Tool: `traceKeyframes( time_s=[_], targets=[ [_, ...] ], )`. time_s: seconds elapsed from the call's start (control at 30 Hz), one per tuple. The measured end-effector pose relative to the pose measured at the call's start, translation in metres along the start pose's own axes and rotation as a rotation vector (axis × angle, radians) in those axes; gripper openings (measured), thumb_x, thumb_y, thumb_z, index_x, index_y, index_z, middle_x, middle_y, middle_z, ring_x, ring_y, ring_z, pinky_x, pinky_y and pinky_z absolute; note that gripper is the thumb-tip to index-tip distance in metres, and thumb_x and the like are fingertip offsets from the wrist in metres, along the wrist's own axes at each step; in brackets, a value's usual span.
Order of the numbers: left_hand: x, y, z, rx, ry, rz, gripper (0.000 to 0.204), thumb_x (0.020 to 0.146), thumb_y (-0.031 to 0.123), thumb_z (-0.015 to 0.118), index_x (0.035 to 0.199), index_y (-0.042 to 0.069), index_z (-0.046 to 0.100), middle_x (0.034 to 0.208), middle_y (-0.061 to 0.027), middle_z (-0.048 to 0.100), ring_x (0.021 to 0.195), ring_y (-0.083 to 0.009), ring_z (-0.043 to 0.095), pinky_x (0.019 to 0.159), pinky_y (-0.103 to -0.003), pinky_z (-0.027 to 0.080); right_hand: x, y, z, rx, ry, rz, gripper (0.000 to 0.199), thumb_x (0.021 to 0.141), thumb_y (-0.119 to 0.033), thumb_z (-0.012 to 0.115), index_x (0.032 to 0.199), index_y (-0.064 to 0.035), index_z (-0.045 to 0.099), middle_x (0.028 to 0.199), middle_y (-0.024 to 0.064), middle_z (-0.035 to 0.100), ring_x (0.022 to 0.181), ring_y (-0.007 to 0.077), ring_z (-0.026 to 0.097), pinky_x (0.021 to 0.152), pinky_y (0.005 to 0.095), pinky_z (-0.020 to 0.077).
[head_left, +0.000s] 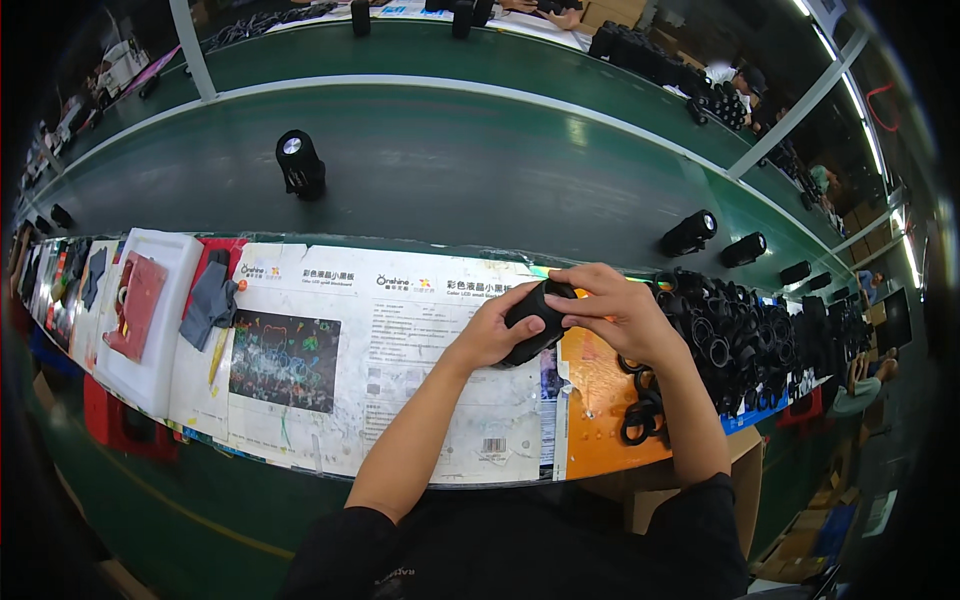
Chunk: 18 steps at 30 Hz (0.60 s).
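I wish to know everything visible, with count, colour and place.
Held cylinder: one, black, centre
Belt: one, dark green, behind
Other cylinders: several, black, mostly on belt
Rings: many, black, right
Printed sheets: several, white, middle
Orange sheet: one, orange, right
Tray: one, white, left
Pad: one, red, in tray
Cloth: one, grey, beside tray
Pencil: one, yellow, near cloth
Boxes: several, brown, right
People: several, mixed, background
Sleeves: two, black, bottom
Left hand, right hand: one each, bare, holding cylinder

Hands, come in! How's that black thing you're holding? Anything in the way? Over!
Left hand and right hand: both gripping. Black rounded cylinder: tilted, over white printed flat board. Black ring-shaped parts: piled to the right; nothing seen blocking the cylinder.
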<state>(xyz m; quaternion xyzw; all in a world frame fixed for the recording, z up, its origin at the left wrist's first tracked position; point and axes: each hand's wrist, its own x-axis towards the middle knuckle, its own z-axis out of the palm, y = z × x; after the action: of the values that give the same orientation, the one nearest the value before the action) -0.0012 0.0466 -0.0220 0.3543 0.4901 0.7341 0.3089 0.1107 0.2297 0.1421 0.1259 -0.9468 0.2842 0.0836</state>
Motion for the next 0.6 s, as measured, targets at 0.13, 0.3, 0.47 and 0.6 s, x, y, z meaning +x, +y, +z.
traceKeyframes(
  time_s=[0.13,0.3,0.47,0.6],
  targets=[
    [0.0,0.002,0.001,-0.001,0.002,0.016,0.081,0.095,0.055,0.08,0.151,0.001,0.057,0.133,-0.0128,0.069,0.12,-0.0204,0.066,0.106,-0.034,0.053,-0.002,-0.005,0.003,-0.006,-0.007,0.002,0.041,0.09,-0.009,0.081,0.129,-0.0227,0.081,0.139,0.0099,0.072,0.124,0.0325,0.065,0.103,0.0409,0.0564],
    [-0.002,0.003,0.002,0.036,0.011,0.062,0.077,0.098,0.054,0.078,0.151,0.002,0.056,0.133,-0.0125,0.069,0.12,-0.021,0.066,0.105,-0.034,0.053,-0.003,-0.009,0.004,-0.095,-0.027,-0.033,0.043,0.09,-0.007,0.08,0.13,-0.0215,0.08,0.143,0.0094,0.069,0.124,0.0338,0.063,0.102,0.0417,0.0573],
    [-0.001,0.009,0.0,0.044,0.009,0.014,0.08,0.097,0.056,0.078,0.152,0.002,0.055,0.133,-0.0132,0.069,0.12,-0.022,0.066,0.105,-0.035,0.053,-0.003,-0.005,0.007,-0.112,0.022,-0.091,0.043,0.09,-0.006,0.081,0.13,-0.0204,0.08,0.142,0.0089,0.068,0.125,0.0348,0.063,0.102,0.0421,0.056],
    [0.002,0.02,0.005,0.078,-0.017,0.04,0.083,0.093,0.058,0.082,0.149,0.002,0.056,0.129,-0.0135,0.07,0.117,-0.023,0.068,0.102,-0.035,0.054,-0.007,-0.013,0.004,-0.167,-0.026,-0.122,0.042,0.09,-0.004,0.08,0.129,-0.0182,0.08,0.142,0.0097,0.069,0.125,0.0349,0.064,0.104,0.0432,0.057]
  ],
)
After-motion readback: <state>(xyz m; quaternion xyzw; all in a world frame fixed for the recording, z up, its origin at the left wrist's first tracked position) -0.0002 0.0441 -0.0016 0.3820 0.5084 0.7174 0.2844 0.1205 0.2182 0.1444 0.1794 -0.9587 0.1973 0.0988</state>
